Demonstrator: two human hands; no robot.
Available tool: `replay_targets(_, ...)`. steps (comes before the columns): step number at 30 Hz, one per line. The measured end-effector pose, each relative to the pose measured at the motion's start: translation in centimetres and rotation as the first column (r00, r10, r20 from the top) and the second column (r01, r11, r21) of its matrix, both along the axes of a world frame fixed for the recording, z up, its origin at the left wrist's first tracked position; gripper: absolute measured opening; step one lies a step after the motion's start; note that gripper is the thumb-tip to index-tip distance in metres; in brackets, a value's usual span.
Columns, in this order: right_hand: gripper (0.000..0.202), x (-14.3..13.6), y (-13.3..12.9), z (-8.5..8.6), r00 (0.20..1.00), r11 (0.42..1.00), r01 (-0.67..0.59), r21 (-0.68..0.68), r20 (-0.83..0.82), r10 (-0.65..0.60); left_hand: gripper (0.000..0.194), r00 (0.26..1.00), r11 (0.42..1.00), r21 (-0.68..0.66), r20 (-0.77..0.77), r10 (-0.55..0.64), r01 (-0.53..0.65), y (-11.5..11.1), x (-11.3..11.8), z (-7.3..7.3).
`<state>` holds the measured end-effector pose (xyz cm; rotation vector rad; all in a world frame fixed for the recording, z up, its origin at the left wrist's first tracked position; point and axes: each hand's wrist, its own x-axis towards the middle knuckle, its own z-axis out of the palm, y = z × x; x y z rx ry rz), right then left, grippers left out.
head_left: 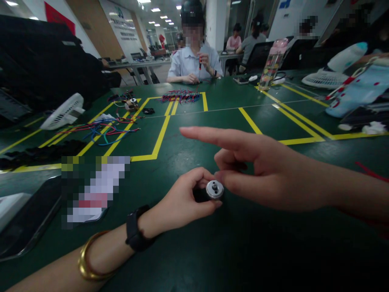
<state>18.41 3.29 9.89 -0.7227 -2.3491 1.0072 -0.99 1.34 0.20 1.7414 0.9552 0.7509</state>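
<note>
Near the middle of the table's front, my left hand (185, 196) is wrapped round a small round metal motor (215, 190). The motor's silver end faces up, with a short shaft at its centre and small dark holes beside it; its body is mostly hidden in shadow and by my fingers. From the right comes my right hand (261, 170), its index finger stretched out to the left and the other visible fingers curled. Its thumb tip is close to the motor's upper edge; whether it touches, I cannot tell. Nothing shows in the right hand.
On the green table (188, 255) lie yellow tape lines, loose wires (106, 132) and a wire bundle (180, 96). A phone (33, 219) is at left, a bottle (270, 65) and a blue bag (358, 89) at right. Opposite, a person (194, 61) holds a red-and-black tool.
</note>
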Motion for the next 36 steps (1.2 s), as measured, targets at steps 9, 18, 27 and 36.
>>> replay_targets(9, 0.017, 1.1, 0.3, -5.0, 0.983, 0.991, 0.057, 0.124, 0.164, -0.077, 0.027, 1.0, 0.999, -0.051, 0.004, -0.01, 0.01, 0.0, 0.0, -0.1)
replay_targets(18, 0.005, 2.8, 0.4, -4.1, 0.981, 0.965, 0.187, 0.186, 0.01, -0.192, 0.032, 1.0, 0.998, -0.064, 0.025, -0.013, 0.014, 0.1, 0.0, 0.2)
replay_targets(27, 0.015, 4.9, 0.1, -8.7, 0.959, 0.998, 0.032, 0.046, 0.281, -0.044, 0.034, 1.0, 0.998, -0.062, 0.021, -0.015, 0.016, 0.0, 0.0, 0.2)
replay_targets(36, 0.015, 6.3, 1.6, -10.2, 0.822, 0.753, 0.367, -0.546, -0.188, -0.537, 0.034, 1.0, 0.999, -0.042, -0.016, -0.009, 0.008, 0.0, -0.1, 0.3)
